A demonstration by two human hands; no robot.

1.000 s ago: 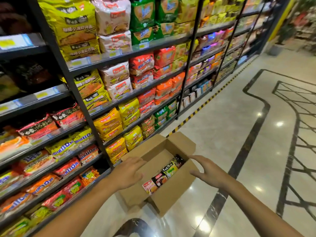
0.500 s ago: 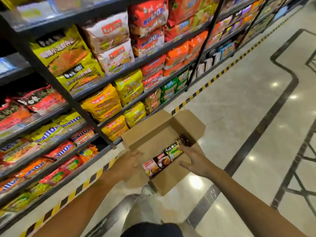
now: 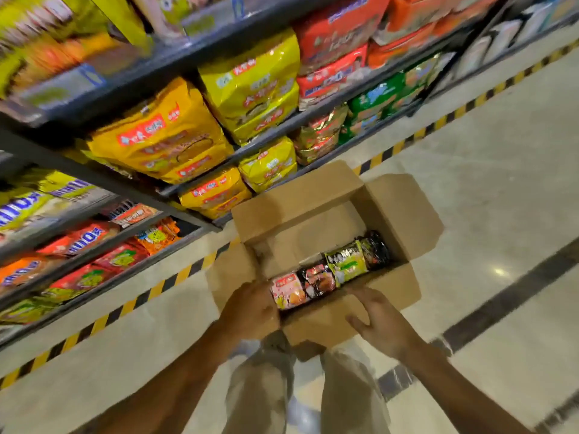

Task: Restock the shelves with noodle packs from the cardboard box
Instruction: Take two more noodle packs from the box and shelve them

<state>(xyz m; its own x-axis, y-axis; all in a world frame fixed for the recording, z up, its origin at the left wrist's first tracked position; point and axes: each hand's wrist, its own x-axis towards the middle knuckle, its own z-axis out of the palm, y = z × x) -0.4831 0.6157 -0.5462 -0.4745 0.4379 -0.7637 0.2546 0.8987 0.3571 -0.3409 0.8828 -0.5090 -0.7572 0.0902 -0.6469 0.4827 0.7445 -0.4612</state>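
Observation:
An open cardboard box [image 3: 404,214] stands on the floor below me, flaps spread. Along its near wall stands a row of noodle packs: a pink one [image 3: 286,291], a black-and-red one [image 3: 318,278], a green one [image 3: 346,261] and a black one [image 3: 376,249]. My left hand [image 3: 250,311] rests at the box's near left corner, its fingers against the pink pack; whether it grips is unclear. My right hand [image 3: 380,321] presses with spread fingers on the near flap. Dark shelves [image 3: 275,126] full of noodle packs rise on the left.
Yellow multipacks [image 3: 163,139] and red packs [image 3: 332,76] fill the shelves close above the box. A yellow-and-black stripe [image 3: 175,277] runs along the shelf base. My legs in pale trousers [image 3: 260,389] stand just behind the box. Glossy floor [image 3: 501,170] stretches right.
I have leaned down over the box and the view has swung lower. My left hand moved from the left flap to the pink pack's corner; my right hand slid onto the near flap.

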